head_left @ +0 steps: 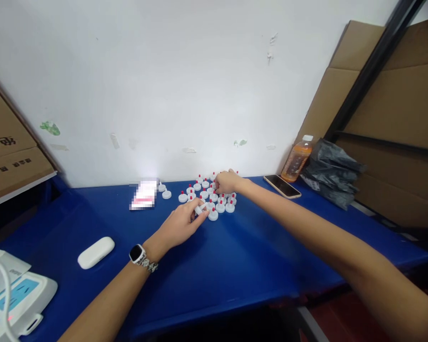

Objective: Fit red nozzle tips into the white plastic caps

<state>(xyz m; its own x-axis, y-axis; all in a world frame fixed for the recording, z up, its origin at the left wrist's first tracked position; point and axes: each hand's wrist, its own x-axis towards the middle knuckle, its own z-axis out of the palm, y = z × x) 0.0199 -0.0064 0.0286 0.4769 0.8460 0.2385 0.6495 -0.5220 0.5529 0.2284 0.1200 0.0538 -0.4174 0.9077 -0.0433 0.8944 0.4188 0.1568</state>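
Note:
Many small white round caps with pointed nozzles and red tips (230,207) stand in a cluster on the blue table by the wall. My left hand (181,219) is at the cluster's near left edge, thumb and fingers closed on a white nozzle cap (200,209); no red tip shows on it. My right hand (227,182) reaches over the far right part of the cluster, palm down. Its fingers are curled together among the caps, and what they pinch, if anything, is hidden. Two white nozzle caps without red tips (167,194) sit apart to the left.
The blue table (235,266) meets a white wall. On the left are a blurred white packet (144,194), a white case (96,252) and a power strip (24,299). On the right lie a phone (282,185), an orange drink bottle (297,159) and a black plastic bag (331,168).

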